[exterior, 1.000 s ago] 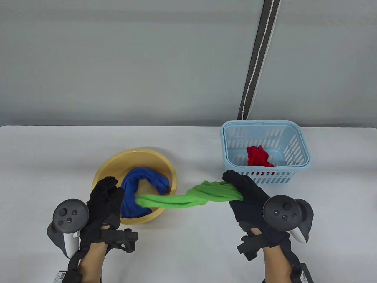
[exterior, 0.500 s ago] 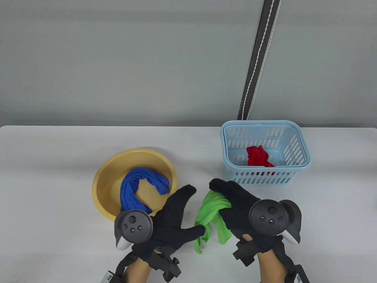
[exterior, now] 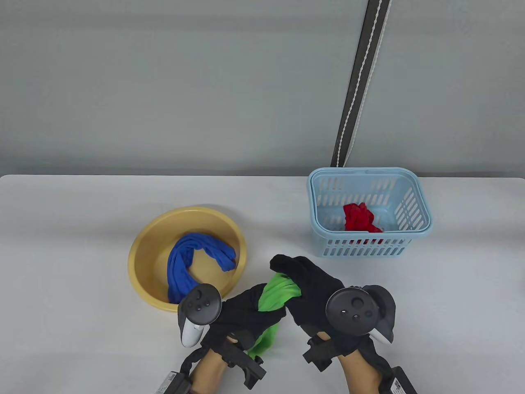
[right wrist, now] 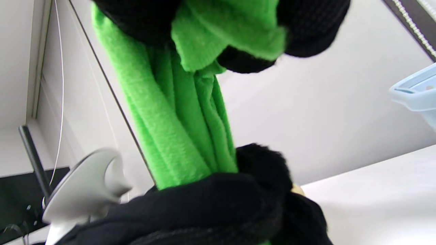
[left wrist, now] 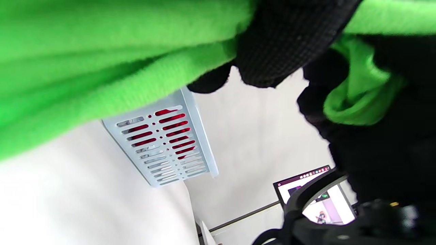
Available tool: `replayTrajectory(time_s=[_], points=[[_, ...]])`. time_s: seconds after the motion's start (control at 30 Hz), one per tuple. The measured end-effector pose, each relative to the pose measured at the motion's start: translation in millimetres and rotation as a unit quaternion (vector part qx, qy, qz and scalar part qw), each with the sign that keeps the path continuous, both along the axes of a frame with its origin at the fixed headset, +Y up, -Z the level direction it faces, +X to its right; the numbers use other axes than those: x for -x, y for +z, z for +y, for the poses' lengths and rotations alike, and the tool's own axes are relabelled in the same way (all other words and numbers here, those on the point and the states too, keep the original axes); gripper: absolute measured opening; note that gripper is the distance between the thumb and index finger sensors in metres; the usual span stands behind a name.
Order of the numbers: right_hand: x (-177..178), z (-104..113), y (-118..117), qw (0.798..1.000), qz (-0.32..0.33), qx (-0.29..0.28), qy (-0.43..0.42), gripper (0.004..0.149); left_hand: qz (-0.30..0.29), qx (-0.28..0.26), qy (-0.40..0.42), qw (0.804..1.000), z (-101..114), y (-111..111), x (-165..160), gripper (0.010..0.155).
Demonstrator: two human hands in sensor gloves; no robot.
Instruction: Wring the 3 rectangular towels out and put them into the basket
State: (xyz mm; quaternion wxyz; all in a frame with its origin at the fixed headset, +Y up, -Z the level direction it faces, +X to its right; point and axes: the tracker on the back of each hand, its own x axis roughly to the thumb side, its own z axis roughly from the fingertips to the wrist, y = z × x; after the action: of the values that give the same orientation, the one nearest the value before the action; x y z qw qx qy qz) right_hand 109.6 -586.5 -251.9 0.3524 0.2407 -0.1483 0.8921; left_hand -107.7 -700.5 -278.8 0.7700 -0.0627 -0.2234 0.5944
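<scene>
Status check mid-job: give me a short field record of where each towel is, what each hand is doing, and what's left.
green towel: bunched, held between both hands above the table
left hand: grips its lower part
right hand: grips its upper end
red towel: in the light blue basket
blue towel: in the yellow basin
remaining: green and blue towels not yet in basket

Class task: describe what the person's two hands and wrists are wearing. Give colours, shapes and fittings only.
Both the left hand and the right hand wear black knitted gloves. Each back carries a dark grey round-faced tracker with small buttons and a white handle. Black strap brackets sit at the wrists; forearms are bare, with white-labelled modules at the frame's bottom edge.
</scene>
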Motion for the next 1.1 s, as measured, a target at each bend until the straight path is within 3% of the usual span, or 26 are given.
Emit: replayTrajectory(time_s=[0.17,0.33,0.4,0.57,0.7,0.87,0.97,1.1], points=[[-24,-8,-10,0.998,-0.026,0.006,-0.059,0.050,0.032,-0.001,0.062,0.998,3,-5,22,0.049],[-37,-46,-21,0.996,-0.038,0.043,-0.063,0.051,0.022,0.025,0.150,0.988,2,-7,40,0.056],[-38,-66,-22,0.996,-0.031,0.069,-0.053,0.052,0.027,0.036,0.201,0.979,3,-7,42,0.058],[-17,-93,-26,0.993,0.026,0.117,-0.017,0.058,0.050,0.059,0.312,0.947,0,1,43,0.058],[9,-108,-25,0.987,0.073,0.141,0.037,0.063,0.059,0.048,0.333,0.940,1,5,52,0.056],[27,-130,-19,0.978,0.100,0.156,0.092,0.075,0.068,0.019,0.305,0.950,5,16,54,0.055],[24,-132,-22,0.967,0.110,0.181,0.143,0.086,0.071,-0.001,0.307,0.949,10,18,60,0.055],[3,-124,-29,0.953,0.099,0.231,0.168,0.089,0.087,-0.010,0.324,0.942,13,18,71,0.054]])
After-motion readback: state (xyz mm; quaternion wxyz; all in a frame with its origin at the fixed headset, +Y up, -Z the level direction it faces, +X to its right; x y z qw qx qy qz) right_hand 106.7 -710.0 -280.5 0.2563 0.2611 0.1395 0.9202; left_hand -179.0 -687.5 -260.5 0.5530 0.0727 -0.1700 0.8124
